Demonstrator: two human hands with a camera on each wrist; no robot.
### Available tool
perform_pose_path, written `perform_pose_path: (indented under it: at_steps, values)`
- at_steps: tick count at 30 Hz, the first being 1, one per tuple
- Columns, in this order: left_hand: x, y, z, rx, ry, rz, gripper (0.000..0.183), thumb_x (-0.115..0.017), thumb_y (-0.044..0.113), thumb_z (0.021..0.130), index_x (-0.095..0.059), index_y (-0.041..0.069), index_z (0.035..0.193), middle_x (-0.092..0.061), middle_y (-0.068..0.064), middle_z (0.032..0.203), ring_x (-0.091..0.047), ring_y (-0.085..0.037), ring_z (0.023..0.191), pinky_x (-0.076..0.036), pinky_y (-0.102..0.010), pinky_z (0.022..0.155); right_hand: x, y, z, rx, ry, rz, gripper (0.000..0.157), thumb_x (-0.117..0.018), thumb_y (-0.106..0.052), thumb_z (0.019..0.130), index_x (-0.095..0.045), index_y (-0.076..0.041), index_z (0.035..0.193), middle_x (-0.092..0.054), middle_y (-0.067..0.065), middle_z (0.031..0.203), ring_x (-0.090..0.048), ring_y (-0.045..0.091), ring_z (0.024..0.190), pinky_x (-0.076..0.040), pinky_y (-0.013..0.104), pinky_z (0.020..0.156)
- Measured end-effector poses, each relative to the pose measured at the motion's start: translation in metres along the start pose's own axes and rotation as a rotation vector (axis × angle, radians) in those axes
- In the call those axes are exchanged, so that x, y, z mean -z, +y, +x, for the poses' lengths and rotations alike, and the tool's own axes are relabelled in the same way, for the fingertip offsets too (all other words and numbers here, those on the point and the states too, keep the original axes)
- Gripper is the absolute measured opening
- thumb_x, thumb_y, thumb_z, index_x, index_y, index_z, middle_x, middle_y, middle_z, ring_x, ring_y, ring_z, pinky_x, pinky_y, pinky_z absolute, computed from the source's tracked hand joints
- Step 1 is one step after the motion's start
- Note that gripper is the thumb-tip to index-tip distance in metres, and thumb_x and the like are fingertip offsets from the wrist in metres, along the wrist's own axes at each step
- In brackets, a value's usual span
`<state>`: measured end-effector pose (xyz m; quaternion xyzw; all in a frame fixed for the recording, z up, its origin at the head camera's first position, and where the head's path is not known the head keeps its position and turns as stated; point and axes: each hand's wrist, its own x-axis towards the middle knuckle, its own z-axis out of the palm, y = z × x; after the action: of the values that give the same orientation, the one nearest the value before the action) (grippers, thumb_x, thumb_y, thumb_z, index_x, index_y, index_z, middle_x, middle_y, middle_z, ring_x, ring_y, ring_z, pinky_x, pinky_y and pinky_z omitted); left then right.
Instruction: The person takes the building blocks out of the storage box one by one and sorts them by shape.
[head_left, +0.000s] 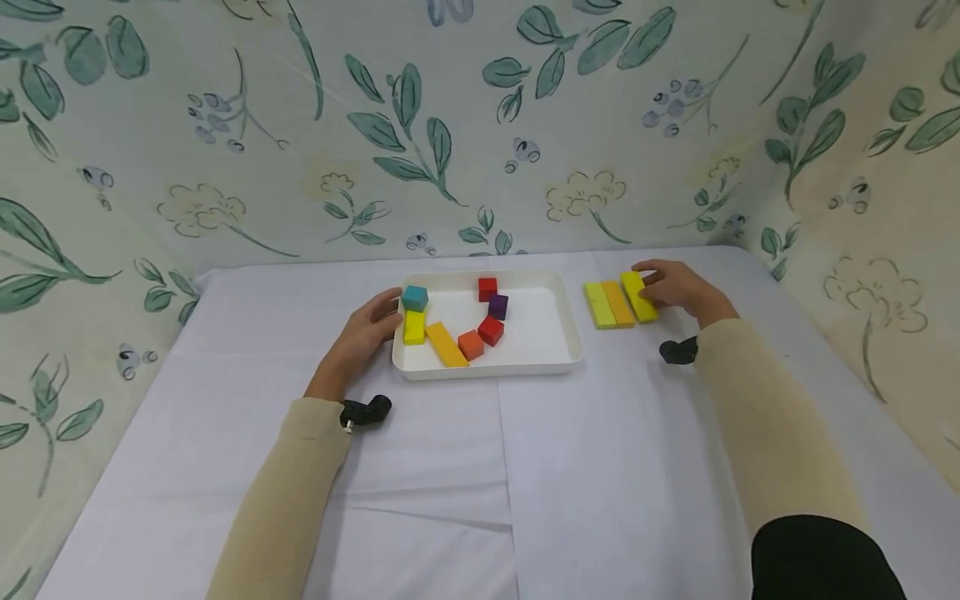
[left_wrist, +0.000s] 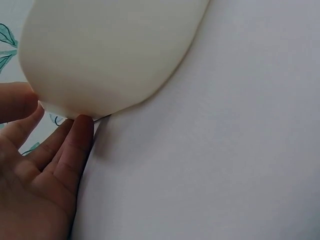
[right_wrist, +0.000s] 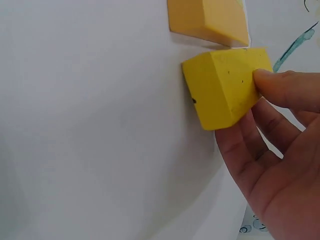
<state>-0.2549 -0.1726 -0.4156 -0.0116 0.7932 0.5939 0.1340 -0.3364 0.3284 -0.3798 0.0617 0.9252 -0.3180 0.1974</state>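
My left hand (head_left: 367,327) holds the left edge of a white plastic tray (head_left: 532,364), thumb and fingertips at its rim and outer wall. In the left wrist view the tray (left_wrist: 115,55) hides part of the fingers. Off the tray's right side, my right hand (head_left: 681,290) pinches a long yellow block (head_left: 637,297) between thumb and fingers. That block (right_wrist: 227,89) is turned slightly away from the orange block (head_left: 617,303) beside it. A yellow-green block (head_left: 599,305) lies against the orange one's left side.
Inside the tray sit a blue block (head_left: 415,298), a yellow block (head_left: 414,327), a long orange-yellow block (head_left: 447,344), an orange-red block (head_left: 471,344), two red blocks and a purple block (head_left: 498,307), in a curve. White cloth (head_left: 420,500) covers the table; patterned fabric (head_left: 465,150) stands behind.
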Motion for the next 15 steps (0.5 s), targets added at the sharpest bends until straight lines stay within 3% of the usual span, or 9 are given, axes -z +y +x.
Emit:
perform_pose_path:
  at_steps: [15]
  values:
    - [-0.0004,-0.0056,0.0057,-0.019,0.015,0.016,0.058,-0.049,0.027,0.102,-0.028,0.029,0.157,-0.029,-0.004,0.164,-0.035,-0.028,0.148,-0.030,-0.047,0.124,-0.0058,0.0016,0.0012,-0.033,-0.008,0.041,0.060,-0.047,-0.011,0.100,-0.026,-0.009,0.156,-0.031,0.029,0.153,-0.041,0.041,0.130,-0.038,0.054,0.117]
